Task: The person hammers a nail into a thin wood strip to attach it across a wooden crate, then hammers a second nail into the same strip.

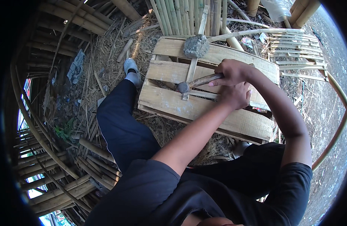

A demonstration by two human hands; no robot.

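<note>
My right hand [233, 71] is wrapped round the wooden handle of a hammer [206, 80]. The hammer's head is at the near end of a long, narrow bamboo strip [192, 69] lying across a slatted wooden bench [169, 98]; whether the two touch I cannot tell. A grey lump of stone or concrete [196, 46] sits on top of that strip, farther away. Just below my right hand, my left hand [236, 96] is closed on a second pale bamboo strip [204, 94], which runs left beneath the hammer. The strip's other end is hidden by the hand.
Upright bamboo slats [177, 17] stand behind the bench. At the right is a woven bamboo frame [297, 51] with a curved pole [333, 145]. Bamboo poles [96, 150] lie at the left, on ground littered with straw. My legs straddle the bench's near side.
</note>
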